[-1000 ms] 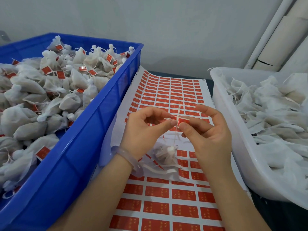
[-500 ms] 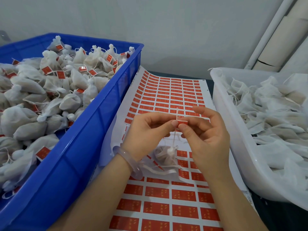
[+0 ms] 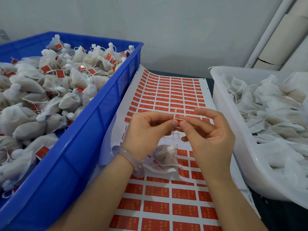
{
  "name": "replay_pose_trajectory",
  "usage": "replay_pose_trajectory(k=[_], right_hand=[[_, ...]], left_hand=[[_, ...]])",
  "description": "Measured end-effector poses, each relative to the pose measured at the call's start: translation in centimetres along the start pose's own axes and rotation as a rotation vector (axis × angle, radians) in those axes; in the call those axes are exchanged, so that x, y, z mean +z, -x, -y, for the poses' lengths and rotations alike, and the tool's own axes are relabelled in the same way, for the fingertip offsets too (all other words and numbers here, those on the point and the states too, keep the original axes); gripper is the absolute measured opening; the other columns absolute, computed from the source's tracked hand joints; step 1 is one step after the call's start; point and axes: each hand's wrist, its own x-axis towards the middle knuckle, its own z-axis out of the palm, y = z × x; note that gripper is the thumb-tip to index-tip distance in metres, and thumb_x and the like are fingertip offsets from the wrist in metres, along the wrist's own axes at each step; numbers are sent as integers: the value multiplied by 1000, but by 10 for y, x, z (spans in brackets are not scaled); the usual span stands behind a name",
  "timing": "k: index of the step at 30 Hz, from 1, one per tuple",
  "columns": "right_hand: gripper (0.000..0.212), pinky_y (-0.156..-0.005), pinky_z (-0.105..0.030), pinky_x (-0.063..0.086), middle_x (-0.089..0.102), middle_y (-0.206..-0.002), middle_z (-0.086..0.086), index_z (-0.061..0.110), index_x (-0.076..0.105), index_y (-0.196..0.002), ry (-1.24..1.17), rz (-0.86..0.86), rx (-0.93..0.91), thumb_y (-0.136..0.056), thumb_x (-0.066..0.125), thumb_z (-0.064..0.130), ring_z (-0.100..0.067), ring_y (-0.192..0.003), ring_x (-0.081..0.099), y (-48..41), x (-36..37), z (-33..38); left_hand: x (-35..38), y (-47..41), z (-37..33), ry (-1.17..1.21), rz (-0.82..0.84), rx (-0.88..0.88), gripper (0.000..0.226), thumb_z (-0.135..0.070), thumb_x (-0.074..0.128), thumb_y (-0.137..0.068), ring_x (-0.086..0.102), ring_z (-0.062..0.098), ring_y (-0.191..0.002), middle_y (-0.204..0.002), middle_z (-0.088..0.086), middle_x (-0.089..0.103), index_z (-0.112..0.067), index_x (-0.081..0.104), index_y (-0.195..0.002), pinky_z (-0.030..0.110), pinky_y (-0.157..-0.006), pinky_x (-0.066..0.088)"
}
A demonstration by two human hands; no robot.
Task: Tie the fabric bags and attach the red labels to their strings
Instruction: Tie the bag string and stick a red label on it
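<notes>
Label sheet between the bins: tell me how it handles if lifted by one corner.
The label sheet is probably thin and floppy: its left edge curls up against the blue bin. Likely light; its peeled middle looks ragged, so it may tear.

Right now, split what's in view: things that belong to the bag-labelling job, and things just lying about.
Job: left hand and right hand pinching string and red label; fabric bag; label sheet; blue crate of labelled bags; white tub of unlabelled bags.
Lying about: white pipe, beige roll.

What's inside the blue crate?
Tied white fabric bags piled high, many carrying red labels. Lower layers and the floor of the blue crate are covered.
</notes>
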Motion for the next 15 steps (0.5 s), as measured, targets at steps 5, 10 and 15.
replay_pose_trajectory(k=[5,10,15], right_hand=[[35,-57,-5,47,58,-82,46,33,53,-99,3,-29,0,-71,71,27,13,-79,63,-2,1,3],[36,-56,-6,48,63,-81,33,26,55,-103,12,-59,4,-71,73,26,9,-79,65,-1,1,0],[35,-56,-7,49,62,-78,35,27,55,-103,39,-63,14,-73,74,24,10,-78,64,-1,1,-2]], left_hand=[[0,0,0,25,1,-2,22,-31,65,-67,69,8,-73,-77,-14,72,-27,70,-87,15,-64,53],[0,1,-1,29,12,-6,22,-32,64,-67,69,8,-73,-76,-14,72,-28,70,-87,14,-63,53],[1,1,-1,18,21,2,18,-29,64,-69,69,6,-71,-73,-16,71,-28,70,-86,12,-62,51]])
